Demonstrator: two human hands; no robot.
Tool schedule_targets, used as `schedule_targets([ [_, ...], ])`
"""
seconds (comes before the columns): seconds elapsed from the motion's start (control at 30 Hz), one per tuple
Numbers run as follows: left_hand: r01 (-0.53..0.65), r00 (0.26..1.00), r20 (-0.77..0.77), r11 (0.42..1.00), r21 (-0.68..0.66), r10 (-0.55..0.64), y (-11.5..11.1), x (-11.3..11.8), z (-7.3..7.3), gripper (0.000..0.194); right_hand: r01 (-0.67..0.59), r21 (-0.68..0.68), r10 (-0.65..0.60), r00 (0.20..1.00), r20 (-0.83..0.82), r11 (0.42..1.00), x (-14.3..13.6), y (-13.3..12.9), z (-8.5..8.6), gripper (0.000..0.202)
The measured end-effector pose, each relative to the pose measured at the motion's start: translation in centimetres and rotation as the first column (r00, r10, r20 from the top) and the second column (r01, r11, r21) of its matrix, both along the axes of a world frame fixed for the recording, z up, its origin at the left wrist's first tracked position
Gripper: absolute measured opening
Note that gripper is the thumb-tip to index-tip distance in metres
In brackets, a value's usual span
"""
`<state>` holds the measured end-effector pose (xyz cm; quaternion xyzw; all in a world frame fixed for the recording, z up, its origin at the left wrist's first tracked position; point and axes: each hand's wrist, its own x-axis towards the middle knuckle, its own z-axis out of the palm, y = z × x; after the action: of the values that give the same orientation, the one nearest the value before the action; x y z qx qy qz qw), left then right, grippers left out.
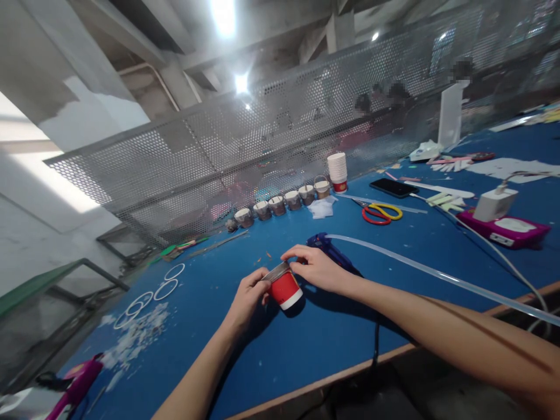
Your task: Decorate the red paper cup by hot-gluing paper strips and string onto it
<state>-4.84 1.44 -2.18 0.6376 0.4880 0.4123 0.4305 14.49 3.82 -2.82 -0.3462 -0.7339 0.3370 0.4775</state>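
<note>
A red paper cup with a white edge at its lower end and a grey-brown band round its upper part tilts above the blue table. My left hand grips its left side, thumb and fingers at the band. On the other side, my right hand has its curled fingers and thumb pressed at the band's right end. Just behind the right hand lies a dark blue glue gun, partly hidden by it, with a long clear glue stick running out to the right.
Along the mesh screen stand several wrapped cups and a stack of paper cups. Scissors, a phone and a purple power strip lie to the right. White rings and paper scraps lie left.
</note>
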Motion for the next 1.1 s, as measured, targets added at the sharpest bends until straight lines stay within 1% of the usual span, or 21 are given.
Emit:
schedule_targets([
  [0.1, -0.007, 1.000, -0.003, 0.999, -0.037, 0.007, 0.0, 0.2, 0.0, 0.011, -0.010, -0.015, 0.010, 1.000, 0.016, 1.000, 0.0, 0.1, -0.1, 0.027],
  [0.2, -0.082, 0.993, -0.087, 0.995, -0.049, 0.078, -0.3, 0.6, 0.7, 0.020, 0.028, 0.045, -0.031, 0.998, 0.053, 0.999, 0.0, 0.2, -0.3, 0.028],
  [0.27, -0.133, 0.982, -0.136, 0.991, -0.004, 0.131, -0.7, 0.9, 1.3, 0.028, 0.038, 0.079, -0.044, 0.996, 0.076, 0.996, 0.0, 0.2, -0.3, 0.029],
  [0.33, -0.150, 0.975, -0.156, 0.987, 0.062, 0.158, -1.0, 1.1, 1.8, 0.029, 0.023, 0.109, -0.032, 0.995, 0.089, 0.994, 0.0, -0.1, -0.2, 0.030],
  [0.43, -0.120, 0.975, -0.173, 0.984, 0.130, 0.142, -1.4, 1.1, 2.3, 0.023, -0.009, 0.177, -0.010, 0.995, 0.103, 0.984, 0.0, -0.7, 0.1, 0.030],
  [0.5, -0.087, 0.972, -0.204, 0.983, 0.160, 0.119, -1.5, 1.0, 2.5, 0.019, -0.020, 0.214, -0.004, 0.994, 0.112, 0.977, 0.0, -1.1, 0.2, 0.028],
  [0.57, -0.079, 0.962, -0.242, 0.976, 0.203, 0.128, -1.6, 1.0, 2.5, 0.015, -0.028, 0.236, 0.002, 0.994, 0.110, 0.971, 0.0, -1.4, 0.2, 0.028],
  [0.67, -0.106, 0.949, -0.263, 0.963, 0.246, 0.172, -1.7, 1.0, 2.6, 0.015, -0.033, 0.290, 0.020, 0.999, 0.047, 0.957, -0.1, -1.5, 0.0, 0.027],
  [0.73, -0.136, 0.949, -0.248, 0.962, 0.237, 0.196, -1.8, 1.0, 2.7, 0.016, -0.008, 0.325, 0.018, 0.999, -0.029, 0.946, -0.2, -1.5, -0.1, 0.025],
  [0.8, -0.161, 0.950, -0.228, 0.962, 0.222, 0.212, -1.9, 1.0, 2.7, 0.017, 0.034, 0.336, -0.012, 0.998, -0.067, 0.941, -0.3, -1.6, -0.2, 0.019],
  [0.83, -0.168, 0.951, -0.219, 0.961, 0.220, 0.216, -1.9, 1.0, 2.7, 0.017, 0.056, 0.336, -0.039, 0.998, -0.057, 0.940, -0.3, -1.6, -0.3, 0.015],
  [0.9, -0.170, 0.954, -0.207, 0.960, 0.220, 0.217, -1.8, 1.0, 2.6, 0.017, 0.100, 0.344, -0.109, 0.994, 0.006, 0.934, -0.4, -1.7, -0.3, 0.009],
  [1.0, -0.172, 0.956, -0.198, 0.961, 0.216, 0.216, -1.7, 1.1, 2.3, 0.018, 0.154, 0.371, -0.205, 0.973, 0.102, 0.916, -0.4, -1.8, -0.4, 0.006],
  [1.1, -0.171, 0.957, -0.198, 0.965, 0.200, 0.211, -1.7, 1.3, 2.1, 0.018, 0.163, 0.385, -0.238, 0.958, 0.157, 0.909, -0.4, -1.8, -0.5, 0.008],
])
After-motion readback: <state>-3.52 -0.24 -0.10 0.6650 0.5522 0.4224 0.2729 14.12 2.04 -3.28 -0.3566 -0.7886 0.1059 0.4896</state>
